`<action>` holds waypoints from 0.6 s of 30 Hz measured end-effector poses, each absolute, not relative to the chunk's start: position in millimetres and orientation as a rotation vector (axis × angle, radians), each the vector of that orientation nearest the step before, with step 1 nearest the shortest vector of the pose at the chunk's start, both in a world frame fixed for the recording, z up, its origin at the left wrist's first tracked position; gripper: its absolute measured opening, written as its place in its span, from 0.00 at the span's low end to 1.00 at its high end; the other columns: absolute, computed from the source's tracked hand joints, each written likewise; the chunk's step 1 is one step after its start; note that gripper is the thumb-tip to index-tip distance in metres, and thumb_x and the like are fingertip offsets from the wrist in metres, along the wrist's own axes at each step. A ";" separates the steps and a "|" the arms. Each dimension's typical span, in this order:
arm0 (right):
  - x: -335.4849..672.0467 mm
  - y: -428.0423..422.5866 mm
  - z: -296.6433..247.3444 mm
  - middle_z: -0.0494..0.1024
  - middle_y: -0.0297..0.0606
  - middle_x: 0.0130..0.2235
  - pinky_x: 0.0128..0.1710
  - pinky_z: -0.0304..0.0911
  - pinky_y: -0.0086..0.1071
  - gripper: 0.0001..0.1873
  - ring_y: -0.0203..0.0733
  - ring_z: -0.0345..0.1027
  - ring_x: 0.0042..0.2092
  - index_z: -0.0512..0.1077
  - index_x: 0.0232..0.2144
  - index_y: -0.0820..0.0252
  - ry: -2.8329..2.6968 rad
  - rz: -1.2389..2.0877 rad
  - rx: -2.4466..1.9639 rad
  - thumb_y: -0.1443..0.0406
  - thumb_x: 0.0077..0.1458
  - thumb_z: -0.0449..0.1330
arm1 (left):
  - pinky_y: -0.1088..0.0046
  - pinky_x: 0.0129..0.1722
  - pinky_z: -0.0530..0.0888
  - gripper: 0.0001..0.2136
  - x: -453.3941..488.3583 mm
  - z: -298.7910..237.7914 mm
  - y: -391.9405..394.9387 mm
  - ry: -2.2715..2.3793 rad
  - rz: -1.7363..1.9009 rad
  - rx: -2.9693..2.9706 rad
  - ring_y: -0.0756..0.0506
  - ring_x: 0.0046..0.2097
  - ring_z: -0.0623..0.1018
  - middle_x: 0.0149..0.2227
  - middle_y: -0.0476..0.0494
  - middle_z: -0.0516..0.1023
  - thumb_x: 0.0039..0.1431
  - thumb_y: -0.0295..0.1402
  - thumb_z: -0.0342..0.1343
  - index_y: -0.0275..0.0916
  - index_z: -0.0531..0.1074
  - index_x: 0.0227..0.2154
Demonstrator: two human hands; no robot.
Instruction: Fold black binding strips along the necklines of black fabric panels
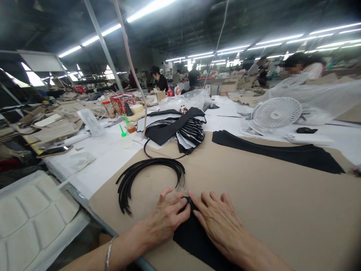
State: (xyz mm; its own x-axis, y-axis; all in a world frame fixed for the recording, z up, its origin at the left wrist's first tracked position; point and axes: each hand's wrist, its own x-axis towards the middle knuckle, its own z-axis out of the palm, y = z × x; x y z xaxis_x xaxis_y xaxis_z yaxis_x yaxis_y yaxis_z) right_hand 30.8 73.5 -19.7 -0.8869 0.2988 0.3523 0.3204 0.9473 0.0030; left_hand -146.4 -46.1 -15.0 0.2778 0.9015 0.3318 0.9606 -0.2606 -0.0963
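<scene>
My left hand (166,216) and my right hand (218,218) lie side by side on a black piece of material (194,237) at the near edge of a brown cardboard sheet (254,188). The fingers of both hands are stretched out flat and press on the piece's upper tip, where the fingertips meet. A bundle of curved black strips (146,173) lies just beyond my left hand, apart from it. A silver bangle sits on my left wrist.
Farther back lie a stack of black and striped cut pieces (180,130), a long black panel (282,152), a white desk fan (275,113), two green-tipped glue bottles (125,137) and clear plastic bags. A white padded surface (31,214) is at the left. Other people work at distant tables.
</scene>
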 end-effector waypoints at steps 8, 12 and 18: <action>35.9 89.7 22.5 0.72 0.44 0.48 0.49 0.59 0.51 0.25 0.51 0.66 0.49 0.54 0.64 0.49 -3.013 0.323 -0.600 0.63 0.66 0.48 | 0.60 0.61 0.47 0.13 -143.0 -10.1 -48.4 -1.735 -0.285 -2.236 0.45 0.56 0.67 0.47 0.44 0.75 0.65 0.28 0.48 0.40 0.68 0.51; 71.0 96.7 30.0 0.71 0.44 0.51 0.51 0.58 0.50 0.27 0.51 0.64 0.52 0.52 0.64 0.52 -2.999 0.515 -0.785 0.65 0.64 0.49 | 0.60 0.59 0.47 0.14 -142.5 -7.1 -55.5 -1.793 -0.372 -2.220 0.45 0.54 0.68 0.44 0.46 0.76 0.62 0.24 0.51 0.40 0.69 0.49; 96.2 77.6 16.8 0.71 0.44 0.52 0.52 0.54 0.51 0.21 0.53 0.62 0.53 0.63 0.56 0.56 -2.913 0.604 -0.752 0.65 0.60 0.55 | 0.57 0.53 0.53 0.16 -126.6 17.7 -49.4 -2.042 -0.666 -2.072 0.44 0.46 0.71 0.38 0.47 0.76 0.59 0.16 0.42 0.40 0.72 0.32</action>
State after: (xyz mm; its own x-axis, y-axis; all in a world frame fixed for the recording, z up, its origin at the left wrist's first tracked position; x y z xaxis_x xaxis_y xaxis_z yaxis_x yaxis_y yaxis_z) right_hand 96.2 77.6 16.8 -0.8773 0.4792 -0.0269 0.4504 0.8025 -0.3913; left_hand -126.6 -49.4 17.7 -0.0294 0.9092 0.4154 0.9793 -0.0572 0.1944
